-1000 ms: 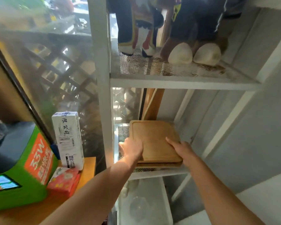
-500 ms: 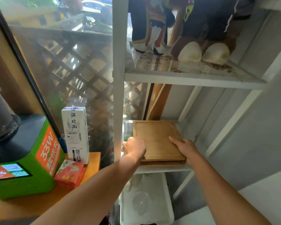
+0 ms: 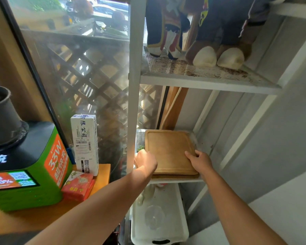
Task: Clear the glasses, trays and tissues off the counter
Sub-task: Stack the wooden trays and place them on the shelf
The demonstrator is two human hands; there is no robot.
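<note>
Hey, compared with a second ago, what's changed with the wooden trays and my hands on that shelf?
Very little. The wooden trays stay stacked on the middle shelf. The left hand remains at their left edge and the right hand at the right edge, though it sat slightly further forward before. Mostly the view has swung left, showing more of the green machine. Nothing was let go.

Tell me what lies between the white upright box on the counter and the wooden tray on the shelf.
In the head view, the rack's white upright post stands between the white box and the wooden tray; the left hand reaches past the post to the tray's edge.
</note>
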